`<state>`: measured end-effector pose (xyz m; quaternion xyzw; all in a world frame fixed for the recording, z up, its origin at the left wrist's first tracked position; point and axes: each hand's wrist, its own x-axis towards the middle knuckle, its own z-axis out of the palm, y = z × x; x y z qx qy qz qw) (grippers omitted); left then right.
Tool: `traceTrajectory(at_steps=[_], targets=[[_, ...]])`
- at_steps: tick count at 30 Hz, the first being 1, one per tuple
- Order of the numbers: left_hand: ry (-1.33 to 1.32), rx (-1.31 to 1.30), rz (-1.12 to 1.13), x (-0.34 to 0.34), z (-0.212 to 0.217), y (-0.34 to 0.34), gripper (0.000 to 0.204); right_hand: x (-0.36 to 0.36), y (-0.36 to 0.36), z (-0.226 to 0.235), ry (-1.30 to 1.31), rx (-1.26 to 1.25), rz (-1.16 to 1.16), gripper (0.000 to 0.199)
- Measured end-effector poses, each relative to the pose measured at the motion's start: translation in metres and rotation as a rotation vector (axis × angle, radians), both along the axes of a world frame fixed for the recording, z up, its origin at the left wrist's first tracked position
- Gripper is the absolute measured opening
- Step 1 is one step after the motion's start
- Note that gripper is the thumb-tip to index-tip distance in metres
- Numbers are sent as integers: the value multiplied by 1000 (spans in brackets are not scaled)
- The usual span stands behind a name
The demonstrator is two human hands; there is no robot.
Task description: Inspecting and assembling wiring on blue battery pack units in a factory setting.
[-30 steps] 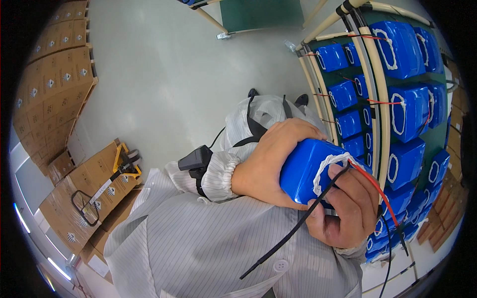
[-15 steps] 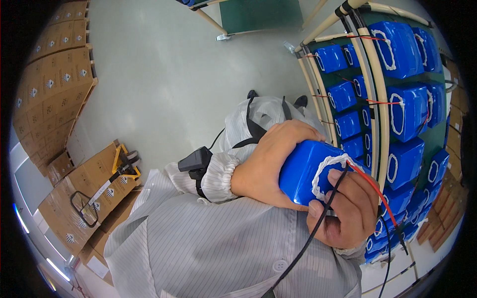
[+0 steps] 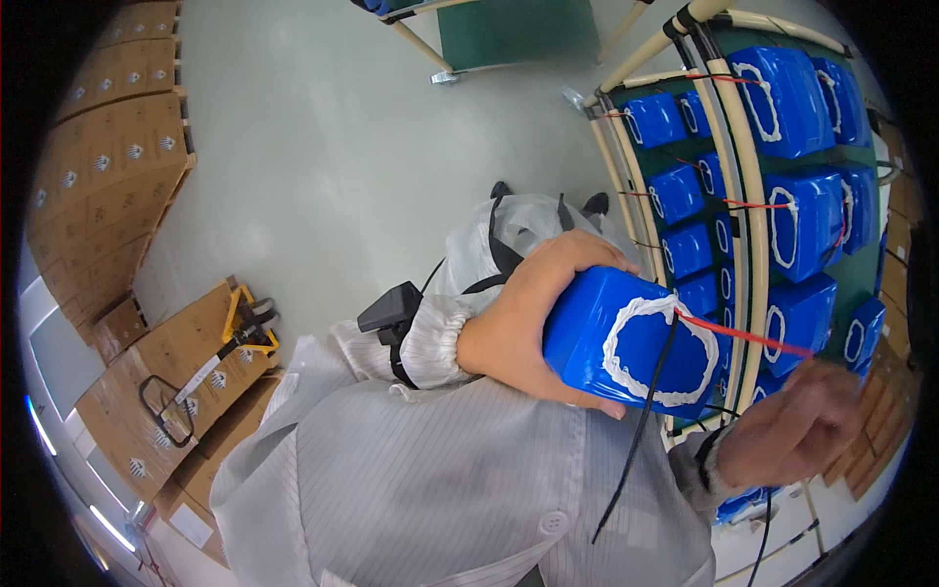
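A blue-wrapped battery pack (image 3: 587,328) is tilted in front of my torso. My left hand (image 3: 528,323) is closed around its left side, fingers over the top edge and thumb below. A ring of white sealant (image 3: 611,342) lies on its end face. From the ring's top come a red wire (image 3: 729,331) and a black wire (image 3: 653,396). The black wire hangs down over my coat. My right hand (image 3: 797,421) is off the pack to the right, fingers curled and blurred. The red wire runs nearly straight to its fingers; its far end is hidden there.
A tube-frame rack (image 3: 748,225) with several similar blue packs (image 3: 802,220) stands close on the right, wires sticking out. Stacked cartons (image 3: 108,166) line the left, with a yellow pallet jack (image 3: 249,323) by more cartons. A green-shelved cart (image 3: 518,34) stands ahead.
My right hand has left the pack's end face and moved right, uncovering the white ring. The red wire, drooping before, now stretches toward that hand. My left hand keeps its hold.
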<state>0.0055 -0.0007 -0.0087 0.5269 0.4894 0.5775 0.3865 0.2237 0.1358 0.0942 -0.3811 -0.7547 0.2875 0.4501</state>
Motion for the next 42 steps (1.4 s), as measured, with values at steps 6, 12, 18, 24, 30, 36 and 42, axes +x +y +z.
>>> traceTrajectory(at_steps=[6, 12, 18, 24, 30, 36, 42], targets=[[-91, 85, 78, 8, -3, 1, 108, 7, 59, -104, 3, -750, 98, 24], [-86, 38, 48, 10, -5, -6, 112, -58, 21, -158, -10, -944, 341, 21], [-82, 63, 10, 12, -9, -9, 113, -55, 18, -131, 742, -1426, 688, 73], [-76, 38, 30, 14, -8, -11, 112, -40, 22, -124, 750, -1487, 723, 61], [-109, 49, 0, 15, -7, -10, 112, -33, 18, -111, 598, -1357, 668, 52], [-120, 56, -13, 17, -7, -9, 110, -18, 15, -101, 504, -1201, 521, 40], [-44, 52, -27, 13, -2, -12, 111, -21, 9, -88, 529, -1144, 401, 41]])
